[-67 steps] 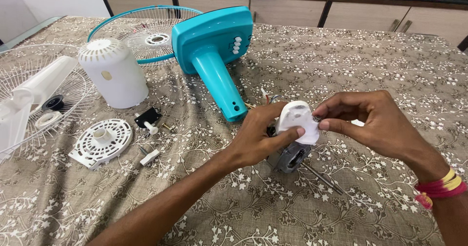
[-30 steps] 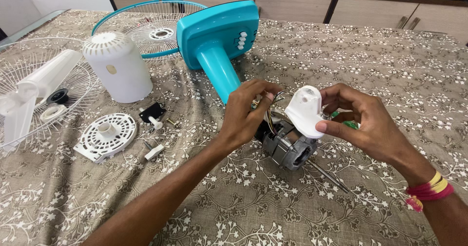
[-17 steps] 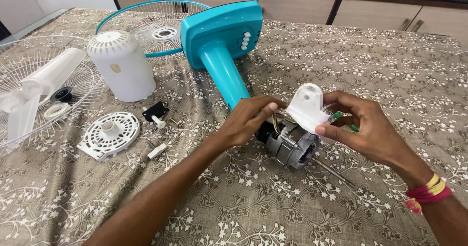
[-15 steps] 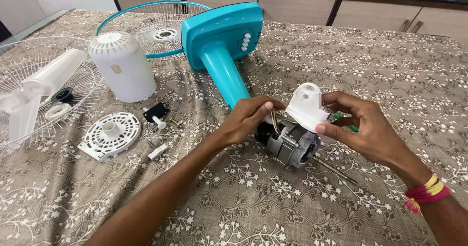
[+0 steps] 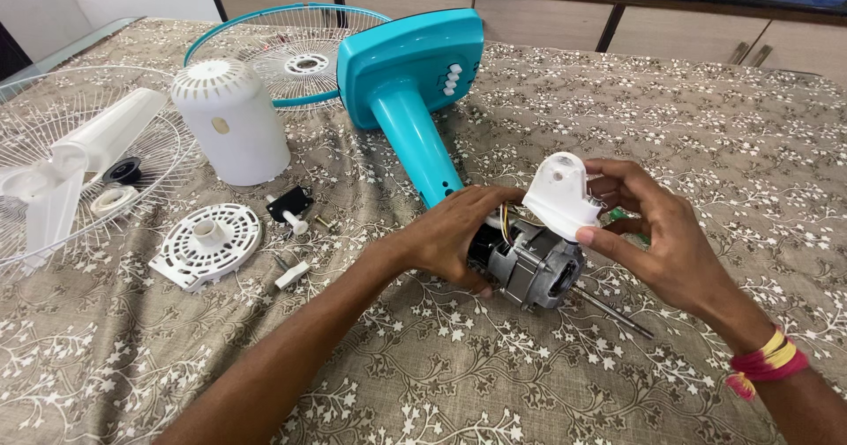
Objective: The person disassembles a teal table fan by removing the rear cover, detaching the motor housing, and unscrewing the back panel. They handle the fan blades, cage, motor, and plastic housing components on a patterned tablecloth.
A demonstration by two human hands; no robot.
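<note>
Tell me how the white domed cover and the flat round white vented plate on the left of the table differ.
The white domed cover stands tall and upright; the round vented plate lies flat and low on the tablecloth. The cover has smooth solid walls with slots only at its top; the plate is slotted across its whole face, with a raised hub in the middle. The cover stands farther from both hands; the plate lies nearer. Both are white plastic and untouched.

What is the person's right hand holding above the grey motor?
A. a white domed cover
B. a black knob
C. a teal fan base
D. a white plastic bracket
D: the right hand pinches a white plastic bracket just above the grey metal motor, which the left hand steadies on the patterned tablecloth.
</note>
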